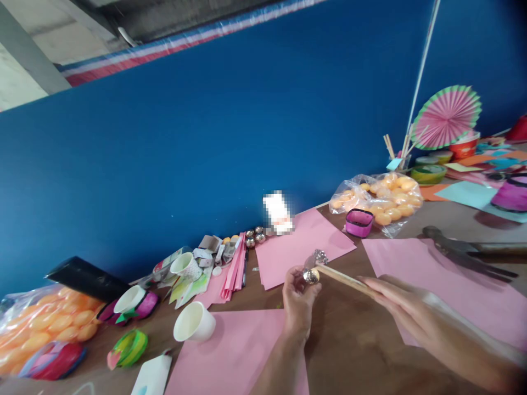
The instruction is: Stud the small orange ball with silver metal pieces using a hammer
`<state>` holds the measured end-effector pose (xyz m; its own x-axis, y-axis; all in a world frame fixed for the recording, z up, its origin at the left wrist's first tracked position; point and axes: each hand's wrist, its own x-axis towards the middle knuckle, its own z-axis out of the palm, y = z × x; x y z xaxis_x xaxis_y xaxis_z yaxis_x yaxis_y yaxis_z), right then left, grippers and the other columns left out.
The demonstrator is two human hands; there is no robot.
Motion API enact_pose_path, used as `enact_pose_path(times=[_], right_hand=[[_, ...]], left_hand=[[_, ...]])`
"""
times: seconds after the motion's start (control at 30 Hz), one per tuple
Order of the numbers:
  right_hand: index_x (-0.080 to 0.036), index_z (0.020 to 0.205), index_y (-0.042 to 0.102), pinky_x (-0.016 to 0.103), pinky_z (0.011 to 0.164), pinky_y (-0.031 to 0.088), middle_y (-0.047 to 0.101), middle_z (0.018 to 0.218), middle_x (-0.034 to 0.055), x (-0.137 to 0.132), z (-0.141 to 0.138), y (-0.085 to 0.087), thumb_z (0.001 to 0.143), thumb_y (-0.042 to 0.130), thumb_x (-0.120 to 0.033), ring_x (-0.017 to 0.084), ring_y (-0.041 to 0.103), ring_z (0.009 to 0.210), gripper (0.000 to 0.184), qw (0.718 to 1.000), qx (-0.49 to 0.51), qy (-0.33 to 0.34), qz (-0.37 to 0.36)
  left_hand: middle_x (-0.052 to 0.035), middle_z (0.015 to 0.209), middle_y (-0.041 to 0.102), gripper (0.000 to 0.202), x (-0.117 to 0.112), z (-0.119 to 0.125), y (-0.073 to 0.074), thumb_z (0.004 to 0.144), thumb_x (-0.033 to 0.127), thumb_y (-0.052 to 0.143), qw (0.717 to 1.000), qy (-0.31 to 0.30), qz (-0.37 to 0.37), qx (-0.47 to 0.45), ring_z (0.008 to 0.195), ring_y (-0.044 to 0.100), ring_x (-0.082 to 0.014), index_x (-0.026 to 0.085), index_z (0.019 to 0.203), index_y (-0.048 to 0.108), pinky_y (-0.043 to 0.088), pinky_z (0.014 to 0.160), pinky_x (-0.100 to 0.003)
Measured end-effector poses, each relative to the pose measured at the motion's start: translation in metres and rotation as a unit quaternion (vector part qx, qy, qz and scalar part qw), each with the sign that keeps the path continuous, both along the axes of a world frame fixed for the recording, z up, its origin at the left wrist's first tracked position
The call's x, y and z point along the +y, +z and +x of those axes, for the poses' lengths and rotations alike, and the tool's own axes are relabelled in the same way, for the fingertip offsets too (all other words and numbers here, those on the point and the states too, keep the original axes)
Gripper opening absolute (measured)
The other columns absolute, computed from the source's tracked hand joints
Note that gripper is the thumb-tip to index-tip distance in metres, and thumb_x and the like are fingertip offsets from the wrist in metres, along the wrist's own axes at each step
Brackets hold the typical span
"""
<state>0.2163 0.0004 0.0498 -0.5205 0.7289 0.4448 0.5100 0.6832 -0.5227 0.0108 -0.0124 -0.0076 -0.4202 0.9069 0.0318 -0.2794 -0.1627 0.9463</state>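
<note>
The left hand (300, 302) pinches a shiny, round, silver ball (310, 276) above the brown worktop (354, 354). The right hand (397, 300) grips a thin, straight, tan wooden stick (346, 278), its tip just beside the ball. To the left, a smooth white cup (194, 322) sits at the edge of flat pink paper (233, 362).
</note>
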Motion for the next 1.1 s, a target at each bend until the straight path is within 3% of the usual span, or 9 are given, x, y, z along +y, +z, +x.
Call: enact_pose_path(times=[0.1,0.27,0.4,0.53,0.9,1.1], right_hand=[[-0.026,0.109,0.053,0.030,0.058,0.054,0.067,0.091,0.0038,0.000,0.001,0.001,0.086,0.038,-0.032,0.020,0.065,0.073,0.028,0.999,-0.039,0.016,-0.014],[-0.024,0.112,0.051,0.029,0.067,0.054,0.065,0.098,0.0052,-0.001,0.003,0.001,0.086,0.038,-0.026,0.020,0.063,0.084,0.029,0.999,-0.042,0.025,-0.018],[-0.026,0.113,0.052,0.027,0.057,0.053,0.067,0.088,0.0034,-0.002,0.002,-0.004,0.086,0.036,-0.026,0.019,0.065,0.071,0.031,0.998,-0.047,0.033,-0.023],[-0.027,0.117,0.049,0.028,0.062,0.054,0.066,0.093,0.0042,-0.003,0.001,-0.004,0.086,0.036,-0.028,0.020,0.065,0.076,0.034,0.999,-0.023,0.027,-0.019],[-0.028,0.117,0.050,0.027,0.057,0.052,0.067,0.089,0.0028,-0.002,0.000,-0.005,0.085,0.040,-0.027,0.018,0.065,0.069,0.033,0.999,-0.035,0.032,-0.023],[-0.025,0.115,0.049,0.025,0.071,0.050,0.063,0.101,0.0044,0.015,0.017,-0.013,0.089,0.036,-0.027,0.017,0.062,0.086,0.029,0.998,-0.058,-0.004,-0.036]], left_hand=[[-0.0004,0.083,0.063,0.038,0.000,-0.001,-0.001,0.057,0.010,0.069,1.000,-0.013,-0.005,0.002,0.077,0.058,-0.0127,0.020,0.090,0.053,0.043,0.073,-0.025],[-0.0018,0.089,0.062,0.037,0.000,-0.001,-0.001,0.061,0.012,0.067,1.000,-0.020,0.014,-0.004,0.081,0.057,-0.0128,0.021,0.094,0.053,0.043,0.074,-0.025],[-0.0022,0.089,0.062,0.036,0.001,-0.002,-0.001,0.061,0.014,0.068,0.999,-0.027,0.010,-0.028,0.083,0.057,-0.0128,0.020,0.093,0.054,0.042,0.076,-0.025],[-0.0025,0.090,0.062,0.031,0.001,-0.002,-0.001,0.065,0.018,0.068,0.998,-0.042,0.022,-0.038,0.083,0.056,-0.0121,0.019,0.093,0.056,0.041,0.077,-0.024],[-0.0048,0.088,0.062,0.028,0.002,-0.004,-0.006,0.065,0.020,0.068,0.999,-0.048,0.008,-0.007,0.080,0.056,-0.0131,0.016,0.091,0.058,0.043,0.075,-0.026],[-0.0041,0.087,0.062,0.028,0.003,-0.005,-0.009,0.068,0.023,0.066,0.999,-0.033,0.003,-0.027,0.077,0.057,-0.0126,0.018,0.093,0.056,0.044,0.073,-0.027]])
